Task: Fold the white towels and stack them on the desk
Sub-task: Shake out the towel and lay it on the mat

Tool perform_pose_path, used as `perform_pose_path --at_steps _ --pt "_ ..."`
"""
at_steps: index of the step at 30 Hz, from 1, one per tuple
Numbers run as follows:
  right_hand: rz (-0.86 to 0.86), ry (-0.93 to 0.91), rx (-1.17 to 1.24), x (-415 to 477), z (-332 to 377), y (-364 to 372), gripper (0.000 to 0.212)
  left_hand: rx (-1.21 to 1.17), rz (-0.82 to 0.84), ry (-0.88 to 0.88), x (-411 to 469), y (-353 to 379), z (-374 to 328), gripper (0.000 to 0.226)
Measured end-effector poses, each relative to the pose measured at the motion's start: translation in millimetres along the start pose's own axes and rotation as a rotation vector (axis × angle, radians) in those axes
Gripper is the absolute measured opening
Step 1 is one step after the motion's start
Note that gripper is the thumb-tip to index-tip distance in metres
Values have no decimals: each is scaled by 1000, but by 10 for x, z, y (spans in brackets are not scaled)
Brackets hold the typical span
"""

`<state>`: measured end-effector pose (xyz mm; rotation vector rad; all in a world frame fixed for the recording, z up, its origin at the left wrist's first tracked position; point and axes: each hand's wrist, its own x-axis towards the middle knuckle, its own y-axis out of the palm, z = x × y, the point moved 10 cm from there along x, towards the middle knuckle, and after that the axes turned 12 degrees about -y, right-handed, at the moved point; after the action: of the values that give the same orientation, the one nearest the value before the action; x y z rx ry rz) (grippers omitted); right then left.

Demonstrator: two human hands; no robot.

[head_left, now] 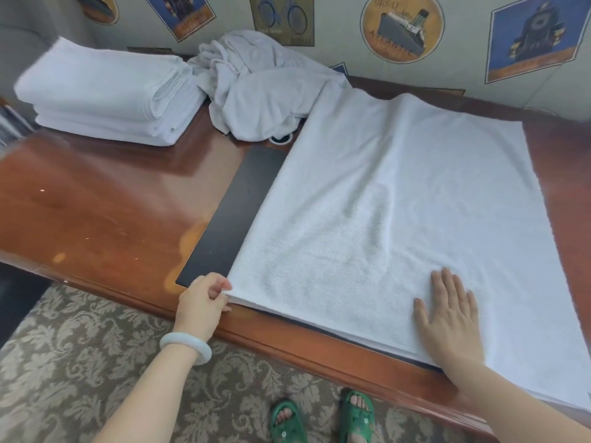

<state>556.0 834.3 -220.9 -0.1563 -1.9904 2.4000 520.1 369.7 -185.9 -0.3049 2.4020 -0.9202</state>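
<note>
The left hand (204,294) is seen nearest, at the near left corner of the spread towel (383,203), with thumb and curled fingers pinched on that corner. To its right, the right hand (447,314) is laid flat on the towel close to the near edge, fingers straight and slightly spread, with nothing gripped. The towel is spread over the right part of the desk (96,203), partly on a black mat (236,212). More than one layer can be made out along its near edge.

That near edge is set right at the desk's lip, so a pull toward the near side could let cloth slide off toward the carpet (64,346). If only the upper layer is caught in the pinch, the layers are likely to be parted and the fold skewed. If the flat palm is lifted too soon, the whole towel may be dragged instead of folded. Faint creases beside the palm could also be pressed in.

Farther off, the towel's far left corner is touching the heap (252,91) of unfolded towels or tucked under it; which of these cannot be told. A brisk fold might pull the heap along. At the far left, the stack (105,97) of folded towels is just beside the heap and could be nudged out of line.
</note>
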Motion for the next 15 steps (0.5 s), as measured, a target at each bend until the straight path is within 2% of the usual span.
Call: perform_pose_path --at_steps 4,6,8,9,11,12,13,15 --pt "65 18 -6 36 40 -98 66 43 41 -31 31 -37 41 17" --pt "-1 -106 -36 -1 219 -298 48 252 -25 12 10 -22 -33 16" --pt "-69 -305 14 -190 515 -402 29 465 -139 258 -87 36 -321 23" --pt "-43 -384 47 -302 640 -372 26 491 -117 411 -154 140 -470 29" --pt "26 -456 114 -430 784 -280 27 545 80 667 -308 453 -669 28" --pt "39 -453 148 -448 784 -250 26 576 192 739 -375 610 -714 22" --pt "48 -437 178 -445 766 -244 24 614 292 765 -408 743 -718 15" --pt "65 -436 193 -441 763 -264 20 636 377 772 -398 856 -732 10"
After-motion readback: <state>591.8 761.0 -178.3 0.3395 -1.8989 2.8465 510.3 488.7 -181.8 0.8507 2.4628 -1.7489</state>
